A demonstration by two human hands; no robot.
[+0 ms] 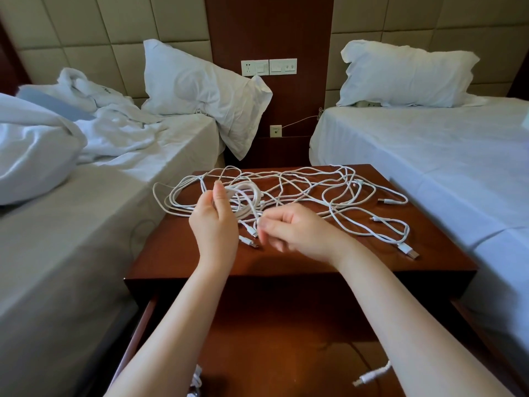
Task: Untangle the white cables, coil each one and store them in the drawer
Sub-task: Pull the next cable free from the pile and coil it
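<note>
- The messy bed (pixel 86 230) fills the 9 o'clock side. It has a crumpled white blanket (pixel 34 144) on it.
- The neat bed (pixel 443 167) is at 3 o'clock. It has a pillow (pixel 406 75) at its head.
- The brown worktop (pixel 257 265) stands in the middle, between the two beds.
- The drawer (pixel 286 353) under the worktop is pulled open. It is at 6 o'clock from the worktop.
- The white cables (pixel 300 190) lie in a big tangle on the worktop. They spread from its 9 o'clock edge to its 3 o'clock edge. One loop hangs off the 9 o'clock edge toward the messy bed.
- The left hand (pixel 214 222) is up over the worktop. It holds a small round coil (pixel 252 196) of white cable, at 1 o'clock from the hand.
- The right hand (pixel 294 230) is just beside the left hand, at 3 o'clock from it. Its fingers are curled and pinch a cable close to the coil. The fingertips look blurry.
- Two small plugs (pixel 249 242) lie on the worktop between the hands.
- One cable end (pixel 372 375) lies in the drawer at 5 o'clock.
- Another white bit (pixel 197 379) shows in the drawer at 7 o'clock. The left arm partly hides it.
</note>
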